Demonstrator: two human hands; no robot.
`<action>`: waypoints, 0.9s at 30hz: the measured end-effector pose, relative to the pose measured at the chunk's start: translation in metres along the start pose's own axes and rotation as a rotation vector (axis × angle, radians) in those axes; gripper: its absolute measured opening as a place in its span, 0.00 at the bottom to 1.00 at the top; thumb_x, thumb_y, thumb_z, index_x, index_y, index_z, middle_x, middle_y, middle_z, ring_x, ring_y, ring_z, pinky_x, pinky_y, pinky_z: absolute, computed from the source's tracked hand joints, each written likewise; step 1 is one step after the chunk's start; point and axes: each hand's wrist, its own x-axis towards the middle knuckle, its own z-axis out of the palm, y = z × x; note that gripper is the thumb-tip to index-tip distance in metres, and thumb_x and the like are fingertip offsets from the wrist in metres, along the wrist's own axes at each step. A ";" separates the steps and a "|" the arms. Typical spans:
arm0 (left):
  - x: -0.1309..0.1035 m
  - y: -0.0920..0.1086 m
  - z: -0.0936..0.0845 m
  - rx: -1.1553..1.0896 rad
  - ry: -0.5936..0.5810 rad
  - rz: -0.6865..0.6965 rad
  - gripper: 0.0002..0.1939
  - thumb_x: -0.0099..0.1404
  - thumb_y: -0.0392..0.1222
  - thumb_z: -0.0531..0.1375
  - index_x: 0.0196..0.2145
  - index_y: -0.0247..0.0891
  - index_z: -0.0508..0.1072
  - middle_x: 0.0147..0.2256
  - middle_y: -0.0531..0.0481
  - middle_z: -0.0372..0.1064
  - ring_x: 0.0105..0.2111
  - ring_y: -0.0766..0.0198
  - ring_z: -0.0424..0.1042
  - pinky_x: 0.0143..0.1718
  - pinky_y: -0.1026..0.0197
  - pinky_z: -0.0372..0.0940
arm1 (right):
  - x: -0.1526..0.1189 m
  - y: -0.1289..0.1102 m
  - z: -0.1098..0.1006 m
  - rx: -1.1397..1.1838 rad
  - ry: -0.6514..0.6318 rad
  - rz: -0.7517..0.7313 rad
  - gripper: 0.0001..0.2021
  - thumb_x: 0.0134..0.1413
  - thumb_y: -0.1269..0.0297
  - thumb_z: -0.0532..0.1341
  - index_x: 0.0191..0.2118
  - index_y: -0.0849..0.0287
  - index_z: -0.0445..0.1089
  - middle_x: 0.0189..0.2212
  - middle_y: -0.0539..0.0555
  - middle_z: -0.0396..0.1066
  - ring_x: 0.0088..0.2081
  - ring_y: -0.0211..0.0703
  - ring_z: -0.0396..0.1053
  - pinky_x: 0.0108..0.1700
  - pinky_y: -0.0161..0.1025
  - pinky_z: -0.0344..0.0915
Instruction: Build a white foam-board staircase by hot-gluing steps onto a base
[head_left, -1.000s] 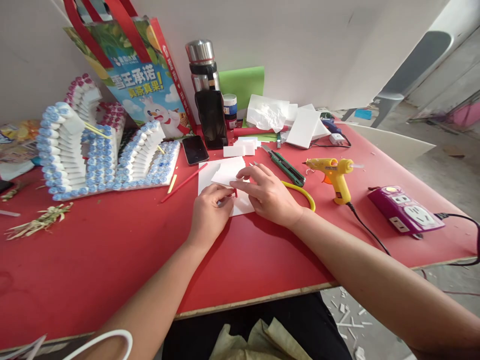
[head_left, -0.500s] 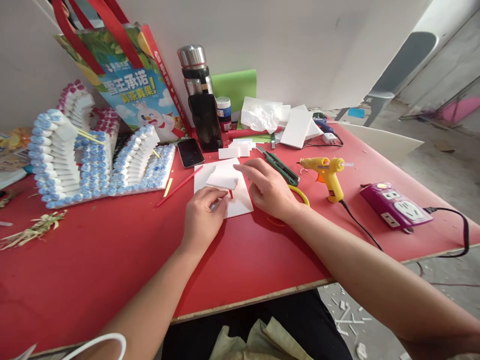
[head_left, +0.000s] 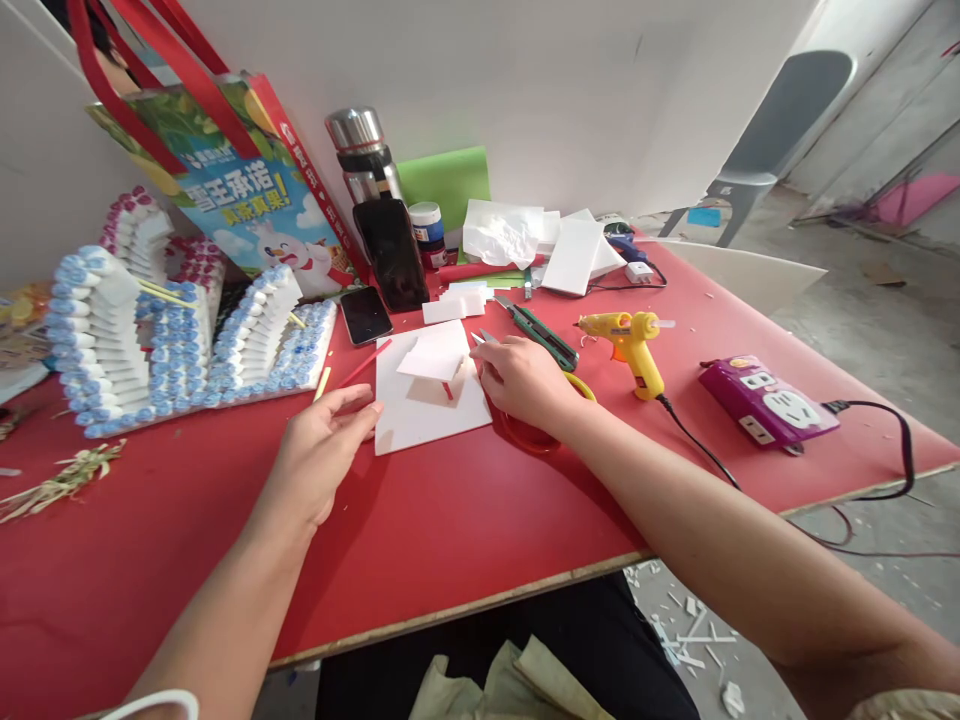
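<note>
Far left on my feed, a blue-and-white model [head_left: 176,350] sits with a pink-tipped one [head_left: 135,225] behind it, and dried stalks [head_left: 67,480] lie nearer the front edge! Behind, I've got a bright carrier bag [head_left: 247,190] leaning, then a steel flask [head_left: 355,130] with a black phone [head_left: 390,255] upright before it and a second phone [head_left: 365,316] flat alongside. I spot a blue-labelled jar [head_left: 426,222] by a green sheet [head_left: 457,175]. Out right, a purple power socket [head_left: 765,395], and beyond the table a grey chair [head_left: 795,110]!
</note>
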 end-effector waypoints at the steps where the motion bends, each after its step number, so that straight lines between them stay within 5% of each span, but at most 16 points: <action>1: 0.000 0.004 0.000 -0.091 -0.007 -0.089 0.24 0.56 0.44 0.70 0.50 0.35 0.76 0.42 0.42 0.78 0.38 0.59 0.77 0.38 0.60 0.72 | 0.000 0.000 0.000 0.022 0.003 0.030 0.13 0.57 0.74 0.57 0.43 0.62 0.77 0.29 0.60 0.75 0.32 0.50 0.70 0.34 0.41 0.59; 3: 0.000 0.013 0.002 -0.210 -0.011 -0.209 0.24 0.54 0.38 0.71 0.49 0.33 0.76 0.42 0.42 0.78 0.37 0.62 0.78 0.37 0.63 0.72 | 0.000 0.002 0.000 0.055 0.007 0.076 0.11 0.57 0.74 0.57 0.41 0.62 0.77 0.29 0.59 0.76 0.31 0.49 0.71 0.33 0.40 0.60; 9: 0.001 0.019 0.014 -0.395 -0.050 -0.272 0.16 0.55 0.35 0.68 0.42 0.36 0.79 0.38 0.45 0.80 0.33 0.59 0.79 0.29 0.65 0.73 | 0.003 0.006 -0.002 0.386 -0.010 0.189 0.09 0.55 0.74 0.58 0.38 0.58 0.74 0.33 0.54 0.81 0.31 0.44 0.74 0.34 0.37 0.65; 15: 0.009 0.031 0.019 -0.560 -0.082 -0.382 0.10 0.59 0.30 0.62 0.40 0.31 0.79 0.31 0.45 0.79 0.26 0.64 0.77 0.25 0.68 0.73 | 0.005 0.008 -0.012 0.851 0.127 0.367 0.11 0.61 0.61 0.56 0.37 0.59 0.74 0.30 0.54 0.80 0.31 0.41 0.71 0.32 0.36 0.67; 27: 0.013 0.039 0.019 -0.745 -0.142 -0.502 0.11 0.63 0.25 0.55 0.42 0.23 0.75 0.28 0.43 0.77 0.20 0.67 0.76 0.19 0.72 0.72 | 0.005 0.008 -0.006 0.897 0.114 0.351 0.11 0.59 0.61 0.58 0.37 0.60 0.76 0.29 0.52 0.78 0.27 0.39 0.71 0.30 0.36 0.66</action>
